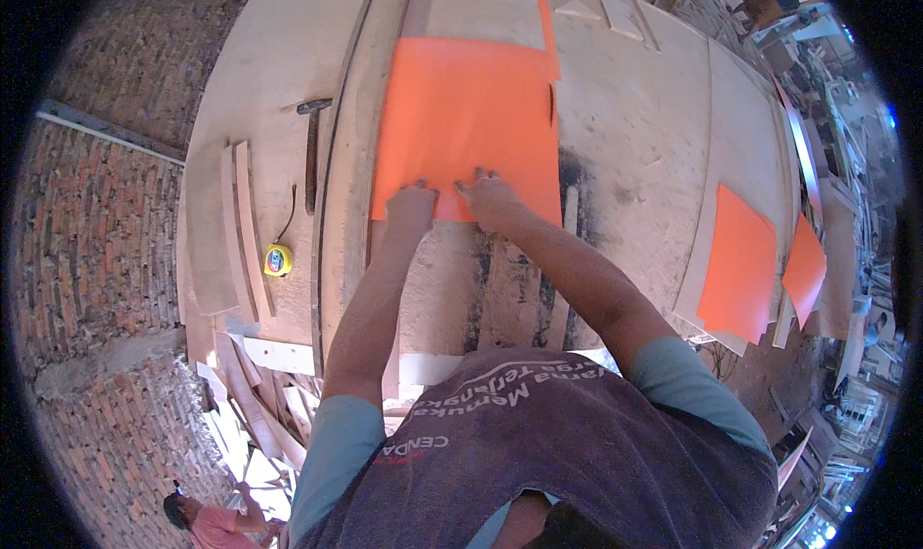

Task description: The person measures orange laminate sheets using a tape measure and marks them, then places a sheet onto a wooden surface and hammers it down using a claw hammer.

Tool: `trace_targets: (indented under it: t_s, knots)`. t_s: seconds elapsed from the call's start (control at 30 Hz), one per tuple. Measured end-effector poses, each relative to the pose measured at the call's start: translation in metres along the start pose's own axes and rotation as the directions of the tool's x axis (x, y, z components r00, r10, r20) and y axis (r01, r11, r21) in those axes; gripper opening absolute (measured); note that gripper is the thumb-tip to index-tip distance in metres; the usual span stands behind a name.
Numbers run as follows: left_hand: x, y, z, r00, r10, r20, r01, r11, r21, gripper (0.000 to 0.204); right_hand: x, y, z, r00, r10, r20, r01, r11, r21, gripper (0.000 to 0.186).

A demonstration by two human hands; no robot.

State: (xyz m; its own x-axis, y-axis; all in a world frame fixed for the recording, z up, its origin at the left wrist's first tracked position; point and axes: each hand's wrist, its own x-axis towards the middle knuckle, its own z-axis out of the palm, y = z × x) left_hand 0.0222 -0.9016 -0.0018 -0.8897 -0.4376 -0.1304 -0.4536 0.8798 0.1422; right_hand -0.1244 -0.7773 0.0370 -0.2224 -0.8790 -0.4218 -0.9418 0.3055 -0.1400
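A large orange sheet (468,116) lies flat on the pale wooden worktable (635,116) in front of me. My left hand (411,209) rests on the sheet's near left part, fingers pointing away from me. A short way to its right, my right hand (488,201) presses on the same near edge, thumb and fingers apart. Between the two hands a narrow patch of orange shows in a deeper tone. A small dark slot marks the sheet's right side. From its far right corner a thin orange strip (545,18) runs away from me.
Left of the sheet are a long wooden batten (338,164), a hammer (311,155), a yellow tape measure (278,260) and two thin wood strips (240,227). Smaller orange pieces (736,265) lie at the right edge. A person (216,523) is at lower left, near a brick wall (91,232).
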Motion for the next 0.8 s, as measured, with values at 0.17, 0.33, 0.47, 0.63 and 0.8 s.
trace_targets:
  t_s: [0.17, 0.33, 0.47, 0.63, 0.8]
  knots:
    - [0.029, -0.004, -0.004, 0.998, -0.012, 0.062, 0.011, 1.000, 0.013, 0.041, 0.014, 0.012, -0.010, 1.000, 0.029, 0.005, -0.029, 0.999, 0.043, 0.084]
    - [0.058, -0.022, 0.004, 0.999, -0.048, -0.011, 0.048, 0.999, -0.011, 0.023, 0.038, 0.030, -0.004, 0.975, -0.096, -0.202, 0.088, 0.995, -0.047, 0.070]
    - [0.102, 0.008, -0.010, 0.985, -0.058, 0.159, 0.056, 0.998, 0.016, 0.032, 0.046, 0.070, -0.001, 0.976, -0.048, -0.213, 0.039, 0.998, -0.042, 0.056]
    - [0.119, -0.048, 0.020, 0.999, -0.029, 0.027, 0.028, 0.999, 0.045, 0.034, 0.072, 0.052, -0.027, 0.976, -0.053, -0.210, 0.061, 0.998, 0.031, 0.040]
    - [0.155, -0.039, 0.012, 0.990, 0.132, -0.047, -0.127, 0.988, 0.087, 0.030, 0.101, 0.084, -0.008, 0.918, 0.071, -0.390, -0.027, 0.993, 0.117, 0.031]
